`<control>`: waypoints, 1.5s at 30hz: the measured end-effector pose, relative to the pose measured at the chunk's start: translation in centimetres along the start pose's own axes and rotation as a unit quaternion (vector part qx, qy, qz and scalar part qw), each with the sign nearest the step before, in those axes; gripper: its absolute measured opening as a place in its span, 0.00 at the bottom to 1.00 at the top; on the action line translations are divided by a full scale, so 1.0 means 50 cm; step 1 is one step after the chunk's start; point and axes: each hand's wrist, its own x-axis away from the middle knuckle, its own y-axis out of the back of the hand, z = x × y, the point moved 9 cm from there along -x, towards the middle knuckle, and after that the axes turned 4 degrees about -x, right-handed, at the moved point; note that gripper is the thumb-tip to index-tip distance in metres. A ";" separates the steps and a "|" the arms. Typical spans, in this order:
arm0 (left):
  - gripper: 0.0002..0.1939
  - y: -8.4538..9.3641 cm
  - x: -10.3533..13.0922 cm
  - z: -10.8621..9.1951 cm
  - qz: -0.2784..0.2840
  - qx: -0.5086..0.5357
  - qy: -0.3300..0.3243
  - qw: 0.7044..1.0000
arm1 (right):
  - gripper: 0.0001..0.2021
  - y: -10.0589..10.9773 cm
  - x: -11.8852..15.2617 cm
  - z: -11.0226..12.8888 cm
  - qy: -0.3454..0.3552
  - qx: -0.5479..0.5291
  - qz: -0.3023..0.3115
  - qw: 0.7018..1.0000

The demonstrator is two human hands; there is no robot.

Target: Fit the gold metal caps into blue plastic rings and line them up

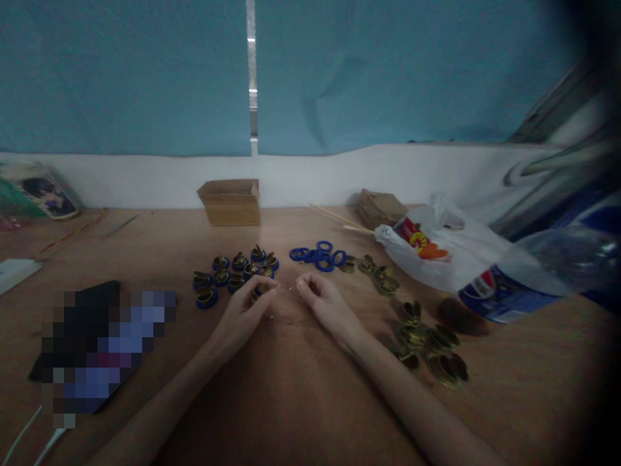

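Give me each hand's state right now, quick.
Left hand: thumb and forefinger close together; whether it grips anything cannot be told.
Right hand: fingers curled in; too blurred to tell if it holds anything.

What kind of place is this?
Probably a small workshop or home workbench: brass-coloured metal parts lie in groups, beside loose blue rings, with an open cardboard box behind.

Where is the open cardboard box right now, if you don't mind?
In the head view, the open cardboard box stands left of centre, near the white strip of wall, beyond the blue-and-gold pieces.
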 end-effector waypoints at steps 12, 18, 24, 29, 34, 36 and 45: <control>0.05 -0.009 0.004 -0.027 -0.007 -0.086 -0.107 0.990 | 0.14 -0.020 0.010 -0.005 -0.034 -0.093 0.003 0.995; 0.05 -0.007 0.006 -0.036 -0.007 -0.097 -0.125 0.987 | 0.09 -0.002 0.008 0.036 0.045 -0.019 -0.022 0.999; 0.04 -0.008 0.006 -0.035 -0.004 -0.099 -0.128 0.987 | 0.15 -0.036 0.019 0.034 0.060 0.073 0.054 0.994; 0.21 0.004 0.002 -0.013 -0.033 -0.043 -0.100 0.993 | 0.18 -0.017 0.014 0.035 0.042 0.044 0.019 0.998; 0.24 -0.003 0.005 -0.014 -0.027 -0.054 -0.116 0.991 | 0.18 -0.023 0.012 0.021 -0.022 -0.075 0.049 0.996; 0.25 -0.006 0.007 -0.018 -0.026 -0.071 -0.126 0.989 | 0.16 -0.030 0.013 0.015 -0.035 -0.123 0.058 0.990; 0.26 -0.013 0.012 -0.021 -0.022 -0.133 -0.145 0.980 | 0.17 -0.051 0.020 -0.013 -0.104 -0.236 0.071 0.964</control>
